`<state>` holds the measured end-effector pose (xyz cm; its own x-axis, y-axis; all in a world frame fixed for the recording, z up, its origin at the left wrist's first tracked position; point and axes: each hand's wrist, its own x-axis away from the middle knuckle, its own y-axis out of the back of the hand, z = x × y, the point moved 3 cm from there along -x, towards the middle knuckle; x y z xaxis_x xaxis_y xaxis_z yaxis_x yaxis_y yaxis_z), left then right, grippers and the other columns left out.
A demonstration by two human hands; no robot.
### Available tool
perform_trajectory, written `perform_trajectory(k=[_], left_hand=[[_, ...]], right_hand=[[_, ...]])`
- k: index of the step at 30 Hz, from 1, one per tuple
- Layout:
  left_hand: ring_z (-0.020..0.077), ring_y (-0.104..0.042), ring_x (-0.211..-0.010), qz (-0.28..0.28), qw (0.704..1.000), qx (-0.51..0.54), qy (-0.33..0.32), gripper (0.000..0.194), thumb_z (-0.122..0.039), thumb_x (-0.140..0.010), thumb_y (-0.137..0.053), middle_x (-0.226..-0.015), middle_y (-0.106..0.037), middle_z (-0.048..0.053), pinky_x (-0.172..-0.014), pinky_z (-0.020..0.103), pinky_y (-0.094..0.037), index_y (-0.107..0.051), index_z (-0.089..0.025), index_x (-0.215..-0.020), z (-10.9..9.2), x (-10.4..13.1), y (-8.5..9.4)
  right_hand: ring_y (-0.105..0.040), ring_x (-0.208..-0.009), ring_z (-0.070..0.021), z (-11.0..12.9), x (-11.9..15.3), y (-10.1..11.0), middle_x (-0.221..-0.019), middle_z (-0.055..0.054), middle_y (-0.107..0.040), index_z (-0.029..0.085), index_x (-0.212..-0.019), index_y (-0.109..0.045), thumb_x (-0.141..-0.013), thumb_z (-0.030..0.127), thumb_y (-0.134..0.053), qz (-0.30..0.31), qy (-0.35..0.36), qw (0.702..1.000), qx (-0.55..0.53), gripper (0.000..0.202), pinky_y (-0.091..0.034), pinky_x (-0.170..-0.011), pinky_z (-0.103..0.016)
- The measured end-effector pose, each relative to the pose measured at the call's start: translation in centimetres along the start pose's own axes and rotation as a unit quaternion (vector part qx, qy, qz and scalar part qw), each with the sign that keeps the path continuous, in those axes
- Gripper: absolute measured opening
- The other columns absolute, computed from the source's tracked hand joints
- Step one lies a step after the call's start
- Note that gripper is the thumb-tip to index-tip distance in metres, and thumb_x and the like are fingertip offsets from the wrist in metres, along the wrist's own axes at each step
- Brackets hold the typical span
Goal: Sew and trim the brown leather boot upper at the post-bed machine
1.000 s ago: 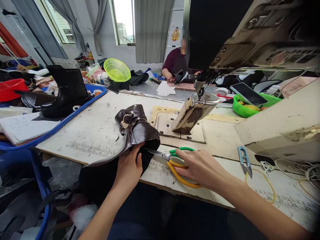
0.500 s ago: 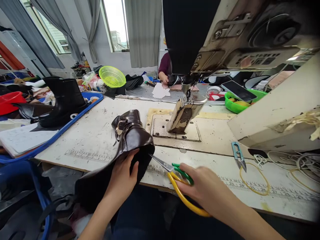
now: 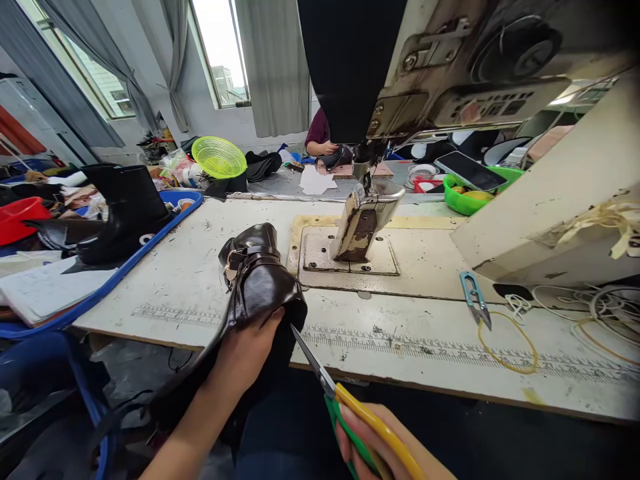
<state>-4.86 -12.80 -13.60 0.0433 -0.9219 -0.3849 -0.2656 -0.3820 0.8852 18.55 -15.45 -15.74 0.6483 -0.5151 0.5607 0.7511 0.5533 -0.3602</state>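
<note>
One brown boot point(image 3: 255, 283) is gripped at the worktop's point(image 3: 190, 267) front edge by the left hand point(image 3: 245, 353). One pair of scissors point(image 3: 350, 410) is clasped in the right hand point(image 3: 385, 447), blades pointed at the boot. One snipper point(image 3: 475, 308) is seen near the right edge.

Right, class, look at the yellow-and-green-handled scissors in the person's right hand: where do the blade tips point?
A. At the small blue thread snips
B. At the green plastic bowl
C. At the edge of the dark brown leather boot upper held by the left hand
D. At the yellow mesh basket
C: the yellow-and-green-handled scissors, gripped by the right hand, reach up to the dark brown leather boot upper beside the left hand.
</note>
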Motion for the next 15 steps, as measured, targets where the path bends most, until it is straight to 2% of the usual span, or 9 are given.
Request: perform_trajectory(k=[2, 4, 8, 11, 15], left_hand=[[0.0275, -0.075, -0.093, -0.008, 1.000, -0.020, 0.017, 0.031, -0.018, -0.096, -0.047, -0.111, -0.076, 0.007, -0.082, 0.039, -0.060, -0.073, -0.022, -0.113, -0.2, -0.2, 0.2], [0.0270, -0.075, -0.086, -0.022, 0.998, -0.033, 0.040, 0.027, -0.021, -0.097, -0.048, -0.103, -0.078, 0.008, -0.077, 0.037, -0.060, -0.073, -0.022, -0.106, -0.3, -0.3, 0.4], [0.0317, -0.073, -0.097, -0.051, 0.996, -0.038, 0.056, 0.025, -0.024, -0.097, -0.050, -0.103, -0.077, 0.012, -0.089, 0.044, -0.057, -0.072, -0.017, -0.105, -0.4, 0.1, 0.2], [0.0364, -0.071, -0.100, -0.063, 0.995, -0.036, 0.064, 0.030, -0.028, -0.098, -0.049, -0.102, -0.076, 0.016, -0.090, 0.048, -0.055, -0.071, -0.011, -0.108, -0.5, 0.7, -0.1], [0.0323, -0.072, -0.099, -0.054, 0.995, -0.023, 0.081, 0.028, -0.028, -0.099, -0.048, -0.102, -0.076, 0.014, -0.092, 0.044, -0.054, -0.071, -0.015, -0.111, -0.8, 0.9, 0.0]], right_hand=[[-0.028, -0.036, -0.0031, 0.2, -0.5, -0.4, -0.046, 0.008, -0.039, 0.017, -0.080, -0.059, -0.084, 0.070, -0.059, 0.034, 0.000, 0.998, -0.046, 0.053, -0.023, -0.036, -0.014], [-0.027, -0.032, -0.0026, 0.4, -1.0, -0.9, -0.045, 0.009, -0.038, 0.016, -0.079, -0.058, -0.087, 0.068, -0.057, 0.075, -0.003, 0.994, -0.084, 0.052, -0.019, -0.032, -0.014], [-0.035, -0.029, -0.0040, 0.5, -1.9, -1.5, -0.045, 0.006, -0.042, 0.015, -0.076, -0.059, -0.091, 0.064, -0.051, 0.143, -0.018, 0.980, -0.135, 0.052, -0.024, -0.030, -0.014], [-0.037, -0.028, -0.0039, 0.4, -1.9, -1.7, -0.046, 0.006, -0.043, 0.014, -0.078, -0.061, -0.097, 0.058, -0.045, 0.116, -0.030, 0.982, -0.143, 0.050, -0.026, -0.030, -0.013], [-0.033, -0.027, -0.0029, 0.8, -1.7, -2.7, -0.045, 0.007, -0.041, 0.015, -0.077, -0.060, -0.095, 0.060, -0.049, 0.061, -0.046, 0.987, -0.144, 0.050, -0.023, -0.029, -0.013]])
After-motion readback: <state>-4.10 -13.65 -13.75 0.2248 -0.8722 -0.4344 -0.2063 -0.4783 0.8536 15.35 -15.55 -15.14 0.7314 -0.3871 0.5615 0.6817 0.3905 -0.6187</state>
